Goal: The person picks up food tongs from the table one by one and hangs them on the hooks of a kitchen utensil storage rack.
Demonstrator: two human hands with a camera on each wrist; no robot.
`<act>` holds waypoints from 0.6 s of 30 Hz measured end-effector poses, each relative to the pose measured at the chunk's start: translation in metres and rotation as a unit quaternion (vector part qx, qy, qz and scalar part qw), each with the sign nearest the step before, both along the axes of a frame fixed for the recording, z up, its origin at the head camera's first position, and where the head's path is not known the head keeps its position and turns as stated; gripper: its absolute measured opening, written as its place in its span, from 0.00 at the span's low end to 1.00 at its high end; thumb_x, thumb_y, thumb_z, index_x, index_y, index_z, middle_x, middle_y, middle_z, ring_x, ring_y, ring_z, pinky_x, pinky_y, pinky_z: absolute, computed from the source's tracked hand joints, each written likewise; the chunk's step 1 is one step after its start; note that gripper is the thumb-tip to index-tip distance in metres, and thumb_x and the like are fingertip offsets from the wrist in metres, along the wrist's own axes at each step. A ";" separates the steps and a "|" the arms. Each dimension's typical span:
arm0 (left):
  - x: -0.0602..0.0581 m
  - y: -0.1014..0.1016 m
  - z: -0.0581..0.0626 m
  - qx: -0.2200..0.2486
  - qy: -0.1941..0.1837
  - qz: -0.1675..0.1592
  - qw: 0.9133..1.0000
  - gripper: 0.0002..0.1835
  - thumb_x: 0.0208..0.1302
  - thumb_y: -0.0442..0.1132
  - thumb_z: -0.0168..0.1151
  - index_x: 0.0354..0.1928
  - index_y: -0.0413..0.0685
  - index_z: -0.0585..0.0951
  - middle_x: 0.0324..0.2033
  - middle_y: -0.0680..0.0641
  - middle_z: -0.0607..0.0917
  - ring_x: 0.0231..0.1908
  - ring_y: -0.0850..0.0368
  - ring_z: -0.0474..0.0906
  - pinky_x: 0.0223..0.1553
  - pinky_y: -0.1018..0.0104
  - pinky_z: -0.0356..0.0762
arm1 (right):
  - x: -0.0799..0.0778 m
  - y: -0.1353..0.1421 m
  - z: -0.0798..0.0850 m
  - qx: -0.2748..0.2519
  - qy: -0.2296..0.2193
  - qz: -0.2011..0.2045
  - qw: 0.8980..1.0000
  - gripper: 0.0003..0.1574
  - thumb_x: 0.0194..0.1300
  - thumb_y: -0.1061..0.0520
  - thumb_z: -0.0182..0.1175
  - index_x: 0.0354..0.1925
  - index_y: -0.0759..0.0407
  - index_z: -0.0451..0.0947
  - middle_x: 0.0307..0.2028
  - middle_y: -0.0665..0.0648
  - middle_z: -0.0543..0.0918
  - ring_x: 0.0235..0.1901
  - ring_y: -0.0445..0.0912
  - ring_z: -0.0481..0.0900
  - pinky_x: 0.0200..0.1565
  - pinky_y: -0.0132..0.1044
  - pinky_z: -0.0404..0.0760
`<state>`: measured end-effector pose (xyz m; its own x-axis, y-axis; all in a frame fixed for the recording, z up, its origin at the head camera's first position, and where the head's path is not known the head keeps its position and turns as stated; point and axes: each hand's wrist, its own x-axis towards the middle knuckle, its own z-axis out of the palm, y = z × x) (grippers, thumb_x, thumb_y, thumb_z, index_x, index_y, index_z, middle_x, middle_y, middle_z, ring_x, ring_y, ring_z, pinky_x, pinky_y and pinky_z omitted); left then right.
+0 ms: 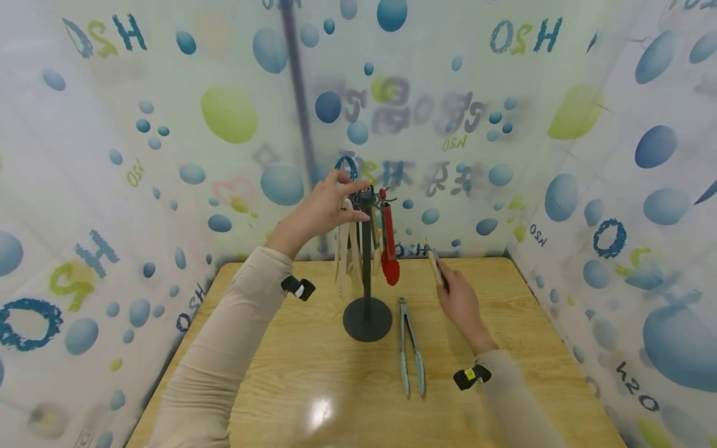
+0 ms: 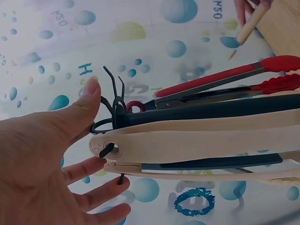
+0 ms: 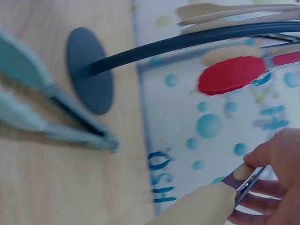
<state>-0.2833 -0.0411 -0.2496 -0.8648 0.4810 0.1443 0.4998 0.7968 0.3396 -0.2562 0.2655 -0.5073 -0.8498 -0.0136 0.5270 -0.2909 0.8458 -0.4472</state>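
Observation:
A dark stand [image 1: 366, 320] with a round base and a ring of hooks carries several hanging utensils. At its top, my left hand [image 1: 325, 208] has thumb and fingers spread around the hooks. In the left wrist view, the fingers lie beside the ringed end of a beige utensil [image 2: 187, 145]; whether they touch it I cannot tell. Red tongs [image 1: 389, 230] hang on the stand's right side. My right hand [image 1: 459, 298] grips a pair of tongs with beige heads [image 3: 199, 208], held in the air right of the stand. Pale teal tongs [image 1: 419, 367] lie spread on the table.
The wooden table [image 1: 291, 373] reaches to a patterned curtain [image 1: 229, 115] that surrounds it at the back and both sides. The teal tongs lie just right of the stand's base, between it and my right forearm.

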 end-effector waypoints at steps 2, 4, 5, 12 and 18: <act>0.000 0.000 0.000 0.000 -0.001 -0.001 1.000 0.39 0.64 0.60 0.60 0.76 0.75 0.57 0.71 0.42 0.57 0.64 0.40 0.62 0.58 0.44 0.71 | -0.001 -0.002 0.010 -0.015 0.016 0.014 1.000 0.37 0.65 0.65 0.62 0.71 0.59 0.67 0.42 0.69 0.81 0.32 0.58 0.80 0.31 0.51 0.78; 0.000 0.000 -0.001 0.001 0.000 -0.002 1.000 0.39 0.65 0.59 0.60 0.76 0.75 0.57 0.71 0.42 0.57 0.64 0.40 0.62 0.59 0.44 0.70 | -0.002 -0.003 0.020 -0.040 0.029 0.033 0.998 0.37 0.66 0.65 0.63 0.71 0.59 0.66 0.45 0.70 0.82 0.37 0.60 0.81 0.34 0.53 0.81; 0.001 0.000 -0.001 0.002 -0.001 -0.003 1.000 0.38 0.66 0.58 0.60 0.76 0.75 0.57 0.71 0.42 0.57 0.64 0.40 0.62 0.59 0.44 0.70 | -0.002 -0.004 0.025 -0.058 0.030 0.045 0.997 0.37 0.66 0.66 0.62 0.71 0.59 0.66 0.47 0.70 0.82 0.40 0.61 0.82 0.36 0.53 0.83; 0.001 0.000 0.000 -0.005 -0.005 0.000 1.000 0.36 0.70 0.52 0.58 0.76 0.73 0.56 0.70 0.41 0.57 0.63 0.40 0.62 0.59 0.44 0.70 | -0.001 -0.009 0.053 -0.175 0.016 0.123 0.977 0.41 0.68 0.65 0.60 0.75 0.50 0.61 0.62 0.67 0.76 0.53 0.62 0.82 0.46 0.56 0.85; 0.002 0.001 0.001 -0.007 -0.007 0.005 1.000 0.37 0.68 0.57 0.58 0.76 0.74 0.56 0.71 0.40 0.57 0.64 0.40 0.61 0.60 0.43 0.70 | -0.001 -0.016 0.071 -0.178 0.056 0.145 0.972 0.42 0.68 0.65 0.60 0.75 0.47 0.60 0.64 0.66 0.76 0.54 0.62 0.82 0.47 0.57 0.84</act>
<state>-0.2812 -0.0398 -0.2482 -0.8715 0.4743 0.1249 0.4869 0.8063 0.3359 -0.2575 0.2491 -0.4361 -0.7740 -0.0429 0.6317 -0.5579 0.5179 -0.6485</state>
